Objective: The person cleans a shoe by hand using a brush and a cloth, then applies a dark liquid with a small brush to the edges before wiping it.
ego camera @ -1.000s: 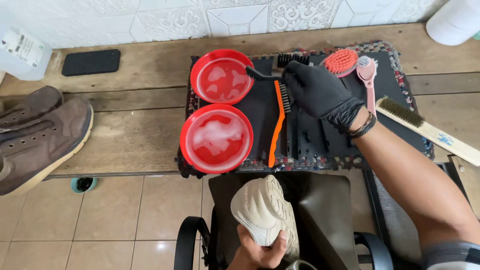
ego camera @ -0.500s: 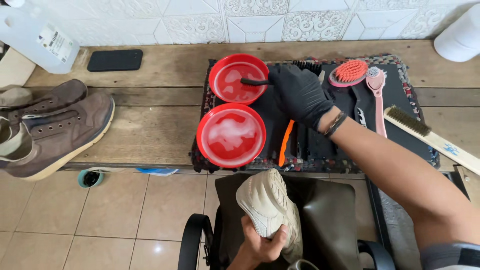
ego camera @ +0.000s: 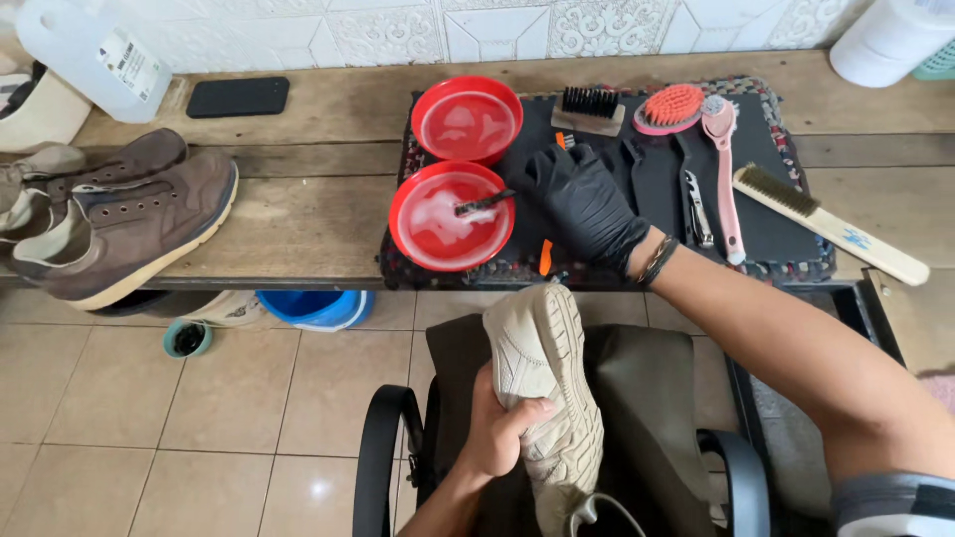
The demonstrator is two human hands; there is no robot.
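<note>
- Near the front edge of the wooden desk (ego camera: pixel 298 244), a dark mat (ego camera: pixel 776 234) carries two red bowls and a row of brushes.
- Right hand (ego camera: pixel 587 204), in a black glove, is closed around the handle of a small black brush (ego camera: pixel 482 205); the brush head dips into the nearer red bowl (ego camera: pixel 450 216), which holds white foam.
- Far red bowl (ego camera: pixel 468 117) sits just behind the first, toward the desk's back edge, also holding foamy liquid.
- Left hand (ego camera: pixel 497 428), bare, is clamped around a beige sneaker (ego camera: pixel 542 383), held sole-up below the desk's front edge, above a dark chair seat (ego camera: pixel 647 398).
- An orange-handled brush (ego camera: pixel 545 257) lies mostly hidden under the gloved hand.
- On the mat to the right lie a black-bristled block brush (ego camera: pixel 590 107), a round orange-bristled brush (ego camera: pixel 671 107) and a pink long-handled brush (ego camera: pixel 724 174).
- A wooden brush with brass-coloured bristles (ego camera: pixel 826 224) reaches off the mat's right edge.
- At the desk's left end rests a pair of brown shoes (ego camera: pixel 119 224), with a clear plastic jug (ego camera: pixel 90 50) and a flat black pad (ego camera: pixel 239 96) behind them.
- A blue basin (ego camera: pixel 313 306) shows on the tiled floor under the desk.
</note>
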